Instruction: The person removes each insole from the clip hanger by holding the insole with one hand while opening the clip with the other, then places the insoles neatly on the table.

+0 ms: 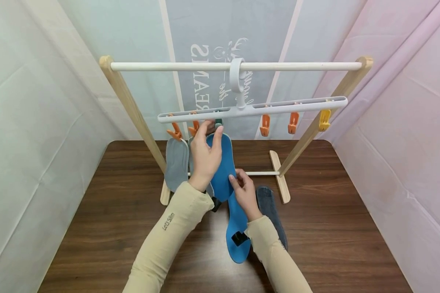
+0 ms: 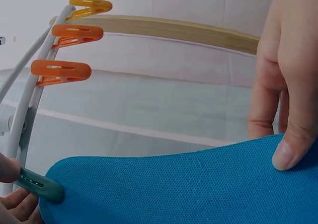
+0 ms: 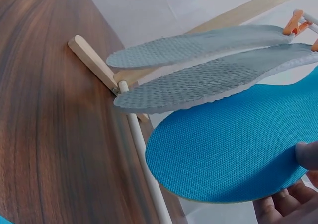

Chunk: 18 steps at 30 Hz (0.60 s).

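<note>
A blue insole (image 1: pixel 223 162) hangs below the grey hanger (image 1: pixel 201 117), one end in the jaws of a dark green clip (image 2: pixel 40 185). My left hand (image 1: pixel 207 156) pinches the back of that clip between thumb and fingers. With thumb and fingers my right hand (image 1: pixel 245 191) grips the side edge of the blue insole, lower down. Two grey insoles (image 3: pixel 198 47) hang from orange clips (image 1: pixel 174 132) to the left, the nearer one partly behind my left hand. A second blue insole (image 1: pixel 238 252) lies on the table under my right wrist.
A dark grey insole (image 1: pixel 271 211) lies on the table (image 1: pixel 333 228), right of my right forearm. The hanger hooks over the white bar (image 1: pixel 161 66) of a wooden rack (image 1: pixel 132 110). Two orange clips (image 1: pixel 265 125) and a yellow clip (image 1: pixel 324 120) hang at the hanger's right side.
</note>
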Tool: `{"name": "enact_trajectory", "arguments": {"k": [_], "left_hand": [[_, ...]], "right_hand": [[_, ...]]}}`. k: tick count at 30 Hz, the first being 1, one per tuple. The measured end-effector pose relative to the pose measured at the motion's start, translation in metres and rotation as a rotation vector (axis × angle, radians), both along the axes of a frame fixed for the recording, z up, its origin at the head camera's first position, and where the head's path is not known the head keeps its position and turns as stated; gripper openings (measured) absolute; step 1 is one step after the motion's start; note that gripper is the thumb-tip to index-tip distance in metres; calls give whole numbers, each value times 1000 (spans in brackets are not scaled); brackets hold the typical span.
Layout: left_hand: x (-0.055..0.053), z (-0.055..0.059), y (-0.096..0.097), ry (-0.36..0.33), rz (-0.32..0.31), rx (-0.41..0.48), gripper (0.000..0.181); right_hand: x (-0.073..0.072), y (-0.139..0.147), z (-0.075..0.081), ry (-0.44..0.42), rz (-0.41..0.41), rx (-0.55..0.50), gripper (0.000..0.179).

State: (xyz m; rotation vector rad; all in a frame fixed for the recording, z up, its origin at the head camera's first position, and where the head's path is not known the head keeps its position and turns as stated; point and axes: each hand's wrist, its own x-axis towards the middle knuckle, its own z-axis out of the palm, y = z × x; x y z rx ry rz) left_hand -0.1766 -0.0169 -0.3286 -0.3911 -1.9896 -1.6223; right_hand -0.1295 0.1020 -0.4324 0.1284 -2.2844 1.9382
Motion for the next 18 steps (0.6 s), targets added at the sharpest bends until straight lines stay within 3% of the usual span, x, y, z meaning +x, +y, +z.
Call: {"name": "enact_trajectory", "arguments": {"k": [6,12,18], "left_hand": [[-2,1,3,20,52,50,31],[-4,1,4,44,82,82,30],[-5,0,4,45,102,86,28]], "right_hand": [[-10,6,-25,-33,-13,-11,22],[-10,12,-30,-75,-40,-31,22],[-9,14,-30,-59,-44,-58,22]]}}
